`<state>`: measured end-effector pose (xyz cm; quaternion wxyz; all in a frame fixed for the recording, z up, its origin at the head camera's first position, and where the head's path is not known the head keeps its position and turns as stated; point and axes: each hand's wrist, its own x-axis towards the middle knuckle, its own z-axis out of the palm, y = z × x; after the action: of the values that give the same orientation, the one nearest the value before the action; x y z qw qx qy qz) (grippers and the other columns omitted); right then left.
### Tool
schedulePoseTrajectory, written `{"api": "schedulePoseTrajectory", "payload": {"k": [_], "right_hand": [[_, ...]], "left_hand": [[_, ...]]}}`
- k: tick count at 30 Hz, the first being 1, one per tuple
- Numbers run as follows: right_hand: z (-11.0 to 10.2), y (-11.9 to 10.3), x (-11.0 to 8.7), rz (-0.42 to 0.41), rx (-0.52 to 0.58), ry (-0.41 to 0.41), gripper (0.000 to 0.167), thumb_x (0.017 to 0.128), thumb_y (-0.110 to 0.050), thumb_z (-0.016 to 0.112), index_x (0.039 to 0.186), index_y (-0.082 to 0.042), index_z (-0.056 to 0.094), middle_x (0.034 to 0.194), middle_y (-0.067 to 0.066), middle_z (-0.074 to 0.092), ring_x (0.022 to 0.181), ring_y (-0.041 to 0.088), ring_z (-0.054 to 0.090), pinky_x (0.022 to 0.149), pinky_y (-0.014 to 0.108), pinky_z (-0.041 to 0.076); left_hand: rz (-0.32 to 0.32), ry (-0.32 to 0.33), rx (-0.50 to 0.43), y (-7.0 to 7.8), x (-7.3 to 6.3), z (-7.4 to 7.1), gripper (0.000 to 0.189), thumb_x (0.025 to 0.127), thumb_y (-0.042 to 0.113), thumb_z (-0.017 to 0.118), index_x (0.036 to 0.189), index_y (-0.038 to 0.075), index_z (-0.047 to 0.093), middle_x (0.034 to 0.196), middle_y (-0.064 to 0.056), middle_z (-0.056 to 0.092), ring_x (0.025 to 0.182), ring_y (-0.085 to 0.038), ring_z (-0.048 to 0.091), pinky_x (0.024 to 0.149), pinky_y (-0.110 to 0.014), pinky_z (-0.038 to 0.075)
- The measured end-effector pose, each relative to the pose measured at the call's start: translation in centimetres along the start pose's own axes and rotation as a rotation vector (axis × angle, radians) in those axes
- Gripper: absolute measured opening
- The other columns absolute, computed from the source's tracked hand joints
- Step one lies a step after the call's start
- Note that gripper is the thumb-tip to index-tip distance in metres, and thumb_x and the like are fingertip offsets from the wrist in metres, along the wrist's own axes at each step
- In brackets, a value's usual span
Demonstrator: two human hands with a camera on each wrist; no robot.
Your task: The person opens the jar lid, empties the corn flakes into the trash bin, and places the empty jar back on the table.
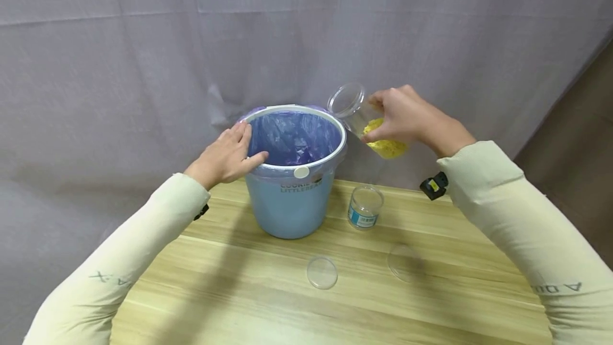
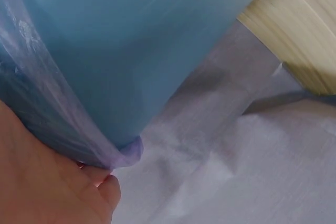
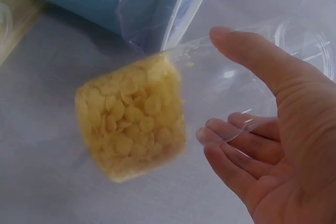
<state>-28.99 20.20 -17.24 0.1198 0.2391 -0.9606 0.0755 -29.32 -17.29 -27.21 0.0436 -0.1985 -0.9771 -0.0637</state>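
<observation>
In the head view a light blue bucket [image 1: 292, 206] stands on the table, its white rim [image 1: 313, 164] over a purple plastic liner bag [image 1: 287, 134]. My left hand [image 1: 225, 156] rests on the left of this rim, thumb and fingers spread. In the left wrist view the bag's edge [image 2: 126, 156] shows beside the fingers. My right hand [image 1: 407, 118] grips a clear plastic jar [image 3: 231, 72] around its side, tilted with its open mouth toward the bucket and close to the rim. Small round yellow flakes [image 3: 136, 119] lie at the jar's bottom end.
A second clear jar [image 1: 365, 207] with a blue label stands right of the bucket. Two clear round lids, a nearer lid [image 1: 322, 272] and a fainter lid [image 1: 405, 263], lie on the wooden table [image 1: 230, 302]. Behind hangs a grey curtain [image 1: 143, 68].
</observation>
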Motion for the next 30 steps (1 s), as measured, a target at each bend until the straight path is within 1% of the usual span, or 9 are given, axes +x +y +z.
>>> {"api": "schedulePoseTrajectory", "payload": {"k": [3, 5, 7, 11, 12, 17, 20, 25, 30], "right_hand": [[0.0, -0.2, 0.7, -0.004, -0.001, -0.014, 0.070, 0.077, -0.036, 0.091, 0.128, 0.006, 0.068, 0.109, 0.022, 0.075, 0.096, 0.035, 0.066, 0.087, 0.050, 0.057], [0.0, -0.3, 1.1, 0.001, -0.003, -0.032, 0.075, 0.078, -0.035, 0.090, 0.133, 0.009, 0.064, 0.119, 0.028, 0.073, 0.107, 0.042, 0.066, 0.098, 0.057, 0.057], [0.0, -0.3, 1.5, -0.004, -0.013, -0.042, 0.082, 0.080, -0.034, 0.090, 0.140, 0.011, 0.058, 0.130, 0.032, 0.069, 0.119, 0.048, 0.064, 0.108, 0.063, 0.051], [0.2, -0.4, 2.3, -0.028, -0.047, -0.037, 0.081, 0.081, -0.029, 0.088, 0.142, 0.012, 0.054, 0.135, 0.034, 0.065, 0.125, 0.052, 0.061, 0.115, 0.065, 0.045], [0.3, -0.5, 2.5, -0.034, -0.057, -0.031, 0.079, 0.081, -0.027, 0.088, 0.140, 0.012, 0.055, 0.134, 0.033, 0.066, 0.125, 0.051, 0.061, 0.116, 0.065, 0.045], [0.4, -0.8, 3.2, -0.027, -0.110, -0.036, 0.080, 0.082, -0.025, 0.086, 0.145, 0.011, 0.050, 0.143, 0.034, 0.059, 0.135, 0.054, 0.054, 0.120, 0.065, 0.042], [0.5, -1.0, 3.5, -0.030, -0.147, -0.026, 0.082, 0.083, -0.025, 0.085, 0.147, 0.010, 0.048, 0.147, 0.034, 0.055, 0.136, 0.054, 0.051, 0.119, 0.065, 0.043], [1.1, -0.9, 3.8, -0.085, -0.203, 0.052, 0.072, 0.082, -0.021, 0.084, 0.139, 0.010, 0.052, 0.140, 0.034, 0.058, 0.129, 0.053, 0.055, 0.114, 0.063, 0.047], [1.6, -0.8, 3.8, -0.128, -0.237, 0.103, 0.067, 0.081, -0.016, 0.086, 0.134, 0.010, 0.054, 0.140, 0.033, 0.059, 0.130, 0.051, 0.055, 0.114, 0.061, 0.049]], "left_hand": [[-0.010, 0.000, -0.003, 0.1, 0.1, 0.0, 0.098, 0.105, 0.062, 0.035, 0.164, -0.013, 0.011, 0.175, -0.030, 0.007, 0.165, -0.044, 0.009, 0.137, -0.054, 0.011], [-0.015, -0.006, -0.007, 0.2, 0.3, -0.1, 0.098, 0.105, 0.063, 0.034, 0.164, -0.012, 0.011, 0.175, -0.029, 0.006, 0.165, -0.043, 0.008, 0.137, -0.053, 0.011], [-0.021, -0.014, -0.007, 0.3, 0.4, -0.1, 0.099, 0.104, 0.064, 0.033, 0.165, -0.011, 0.011, 0.176, -0.028, 0.005, 0.165, -0.043, 0.008, 0.137, -0.052, 0.012], [-0.025, -0.016, -0.010, 0.3, 0.5, 0.0, 0.099, 0.103, 0.064, 0.033, 0.165, -0.011, 0.010, 0.175, -0.029, 0.005, 0.165, -0.043, 0.008, 0.137, -0.053, 0.012], [-0.027, -0.015, -0.012, 0.3, 0.5, 0.0, 0.099, 0.103, 0.064, 0.033, 0.165, -0.011, 0.010, 0.175, -0.029, 0.005, 0.165, -0.043, 0.008, 0.137, -0.052, 0.012], [-0.022, -0.010, -0.010, 0.4, 0.5, 0.0, 0.100, 0.104, 0.064, 0.033, 0.164, -0.012, 0.010, 0.175, -0.030, 0.005, 0.165, -0.044, 0.007, 0.137, -0.052, 0.011], [-0.018, -0.012, -0.005, 0.3, 0.5, 0.0, 0.099, 0.105, 0.063, 0.034, 0.164, -0.012, 0.009, 0.175, -0.030, 0.005, 0.165, -0.044, 0.007, 0.137, -0.053, 0.011], [-0.012, -0.008, -0.003, 0.4, 0.5, 0.0, 0.097, 0.106, 0.061, 0.035, 0.163, -0.013, 0.010, 0.174, -0.032, 0.006, 0.165, -0.045, 0.008, 0.137, -0.053, 0.011], [-0.012, -0.011, -0.004, 0.5, 0.5, 0.0, 0.097, 0.106, 0.060, 0.035, 0.163, -0.014, 0.010, 0.174, -0.032, 0.006, 0.164, -0.046, 0.008, 0.137, -0.054, 0.011]]}}
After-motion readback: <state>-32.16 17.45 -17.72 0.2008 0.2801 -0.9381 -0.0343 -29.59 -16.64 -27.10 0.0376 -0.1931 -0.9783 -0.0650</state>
